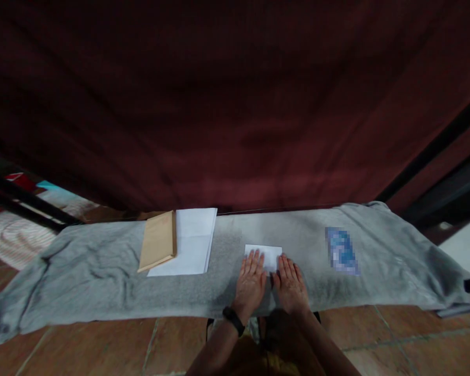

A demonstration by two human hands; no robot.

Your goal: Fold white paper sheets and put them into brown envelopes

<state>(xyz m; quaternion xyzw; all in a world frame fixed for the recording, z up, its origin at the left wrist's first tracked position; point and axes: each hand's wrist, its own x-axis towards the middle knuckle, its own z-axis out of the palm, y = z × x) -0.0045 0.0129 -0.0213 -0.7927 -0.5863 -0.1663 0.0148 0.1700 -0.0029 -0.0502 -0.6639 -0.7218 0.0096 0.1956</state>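
A small white piece of paper [273, 254], seemingly folded, lies flat on the grey cloth in front of me. My left hand [251, 282] rests flat on its left part, fingers stretched forward. On its right side my right hand [291, 284] lies flat too, with fingertips at the paper's edge. Both palms face down, and the hands cover the paper's near part. Neither hand grips anything. To the left are white paper sheets [194, 240], partly under a brown paper envelope or packet [157, 241].
The grey cloth [102, 266] covers a long narrow surface. A blurred blue item [341, 250] lies to the right. A dark red curtain [235, 130] hangs behind the surface. Dark bars [434, 143] slant at both sides. Floor tiles [184, 339] show below.
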